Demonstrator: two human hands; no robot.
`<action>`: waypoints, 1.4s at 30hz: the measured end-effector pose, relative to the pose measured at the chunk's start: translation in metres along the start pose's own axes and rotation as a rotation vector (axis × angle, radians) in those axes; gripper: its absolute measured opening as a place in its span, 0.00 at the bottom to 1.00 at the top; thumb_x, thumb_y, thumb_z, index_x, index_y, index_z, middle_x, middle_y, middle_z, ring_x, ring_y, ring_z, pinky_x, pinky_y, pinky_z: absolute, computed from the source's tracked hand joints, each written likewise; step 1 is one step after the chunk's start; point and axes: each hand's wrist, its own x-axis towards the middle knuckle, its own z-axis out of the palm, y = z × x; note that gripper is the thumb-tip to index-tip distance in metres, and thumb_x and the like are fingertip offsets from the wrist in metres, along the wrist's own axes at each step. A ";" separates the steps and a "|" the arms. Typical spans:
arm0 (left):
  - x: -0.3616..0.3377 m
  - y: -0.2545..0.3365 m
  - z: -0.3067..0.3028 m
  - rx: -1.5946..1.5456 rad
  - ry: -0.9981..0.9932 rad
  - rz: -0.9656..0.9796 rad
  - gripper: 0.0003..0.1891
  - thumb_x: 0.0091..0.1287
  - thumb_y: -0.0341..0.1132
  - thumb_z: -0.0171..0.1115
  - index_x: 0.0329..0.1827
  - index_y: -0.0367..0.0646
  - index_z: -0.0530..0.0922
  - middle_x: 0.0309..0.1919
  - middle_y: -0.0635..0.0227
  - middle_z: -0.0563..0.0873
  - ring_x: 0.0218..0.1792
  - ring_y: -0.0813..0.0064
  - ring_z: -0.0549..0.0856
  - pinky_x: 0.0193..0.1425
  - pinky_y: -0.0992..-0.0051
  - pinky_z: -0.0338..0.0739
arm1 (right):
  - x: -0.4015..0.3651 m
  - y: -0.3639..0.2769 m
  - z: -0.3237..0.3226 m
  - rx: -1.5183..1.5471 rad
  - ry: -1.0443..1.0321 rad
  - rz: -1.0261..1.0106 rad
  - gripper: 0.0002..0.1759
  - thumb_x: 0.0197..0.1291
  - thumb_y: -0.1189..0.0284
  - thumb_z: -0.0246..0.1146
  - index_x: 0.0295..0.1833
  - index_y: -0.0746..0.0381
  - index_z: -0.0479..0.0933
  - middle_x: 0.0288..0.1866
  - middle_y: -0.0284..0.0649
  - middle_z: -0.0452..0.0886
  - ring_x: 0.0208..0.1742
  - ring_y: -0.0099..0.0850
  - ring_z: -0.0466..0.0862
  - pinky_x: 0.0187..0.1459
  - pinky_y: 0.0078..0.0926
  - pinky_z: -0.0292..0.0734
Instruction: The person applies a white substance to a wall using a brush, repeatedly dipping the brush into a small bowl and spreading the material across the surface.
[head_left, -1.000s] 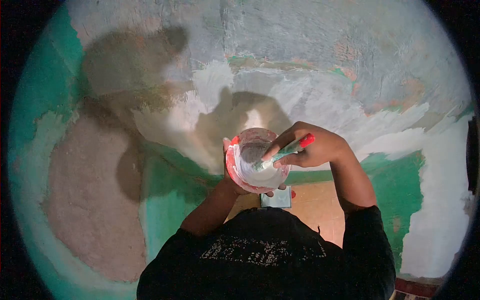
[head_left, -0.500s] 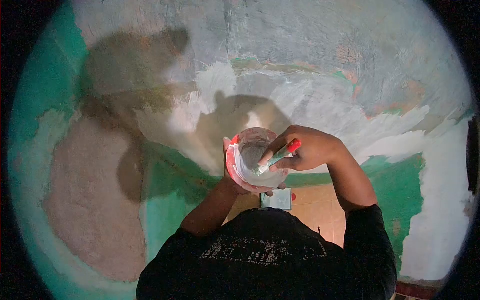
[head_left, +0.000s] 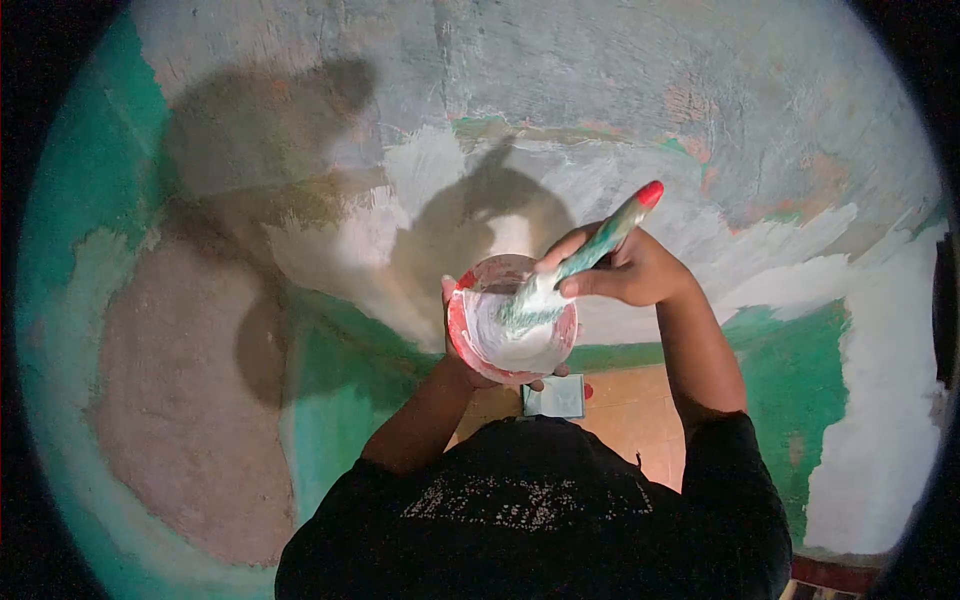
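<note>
A round bowl (head_left: 462,335), red-rimmed and smeared with white, holds white paint-like matter. Around its left side and underside wraps my left hand (head_left: 464,362), with fingertips showing below the bowl. My right hand (head_left: 630,272) grips a brush (head_left: 608,235) with a green and white handle and a red tip. The handle points up and to the right. Its pale, greenish bristles are inside the bowl, over the white matter; whether they touch it is hard to tell.
Ahead is a wall (head_left: 620,80) with grey, white and green patches, and shadows fall on it. Below the bowl, a pale rectangular object (head_left: 555,397) lies on the orange-brown floor (head_left: 630,420), beside something small and red (head_left: 588,392).
My right hand has lifted slightly and the brush has risen out of the bowl's depth, so its handle and bristles show more. The bowl and my left hand have hardly moved.
</note>
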 end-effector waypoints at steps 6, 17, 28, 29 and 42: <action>0.005 0.032 -0.040 -0.237 0.149 -0.262 0.60 0.48 0.82 0.56 0.77 0.48 0.55 0.69 0.33 0.62 0.60 0.19 0.69 0.52 0.26 0.74 | -0.001 0.070 -0.008 0.622 0.135 0.063 0.19 0.65 0.76 0.65 0.60 0.67 0.76 0.50 0.41 0.84 0.48 0.29 0.85 0.50 0.26 0.82; -0.002 -0.013 0.022 0.087 -0.190 0.216 0.62 0.47 0.86 0.49 0.79 0.53 0.51 0.69 0.35 0.63 0.58 0.16 0.70 0.50 0.30 0.77 | -0.014 0.119 0.034 1.274 0.385 -0.076 0.16 0.67 0.75 0.61 0.58 0.63 0.70 0.50 0.48 0.82 0.44 0.40 0.88 0.38 0.38 0.91; -0.006 -0.007 0.035 0.081 0.083 0.384 0.64 0.45 0.86 0.51 0.78 0.50 0.52 0.66 0.28 0.63 0.51 0.16 0.75 0.38 0.33 0.83 | -0.005 0.094 0.035 1.108 0.943 -0.157 0.16 0.70 0.60 0.54 0.56 0.58 0.72 0.58 0.46 0.79 0.52 0.43 0.85 0.45 0.43 0.89; -0.006 -0.004 0.035 0.084 0.015 0.352 0.63 0.45 0.86 0.51 0.78 0.50 0.53 0.67 0.30 0.63 0.54 0.18 0.74 0.42 0.32 0.82 | 0.000 0.091 0.034 1.057 1.028 -0.201 0.16 0.70 0.59 0.55 0.55 0.57 0.73 0.58 0.45 0.80 0.51 0.43 0.85 0.46 0.42 0.88; -0.033 0.011 0.018 0.129 -0.108 0.347 0.63 0.45 0.82 0.60 0.77 0.47 0.54 0.69 0.31 0.59 0.60 0.23 0.72 0.50 0.31 0.79 | 0.024 0.108 -0.025 0.323 1.465 -0.575 0.10 0.67 0.68 0.62 0.46 0.59 0.70 0.76 0.47 0.65 0.55 0.34 0.82 0.51 0.32 0.84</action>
